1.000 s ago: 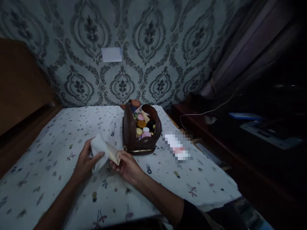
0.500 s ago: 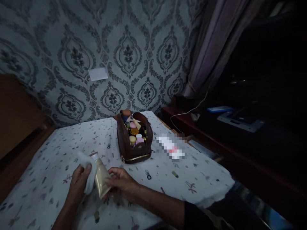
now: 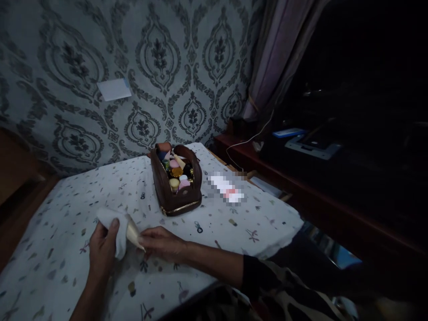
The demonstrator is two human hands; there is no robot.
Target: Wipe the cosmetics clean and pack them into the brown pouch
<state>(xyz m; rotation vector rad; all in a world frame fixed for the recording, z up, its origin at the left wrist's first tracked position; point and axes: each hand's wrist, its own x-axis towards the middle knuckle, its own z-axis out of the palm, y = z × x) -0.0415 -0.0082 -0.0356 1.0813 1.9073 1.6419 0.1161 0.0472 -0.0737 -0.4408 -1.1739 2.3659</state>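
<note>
My left hand grips a white cloth wrapped over the upper part of a cream-coloured tube. My right hand pinches the tube's lower end from the right. Both hands hover low over a table covered with a white printed cloth. Behind them, a brown pouch stands open and holds several small cosmetic items.
A blurred white and pink item lies right of the pouch. Patterned wallpaper with a white note backs the table. At the right stands a dark side unit with a cable and a device.
The camera swung to the right, so everything shifted left in view. The cloth in my left hand now covers more of the tube than half a second ago, and both hands sit lower.
</note>
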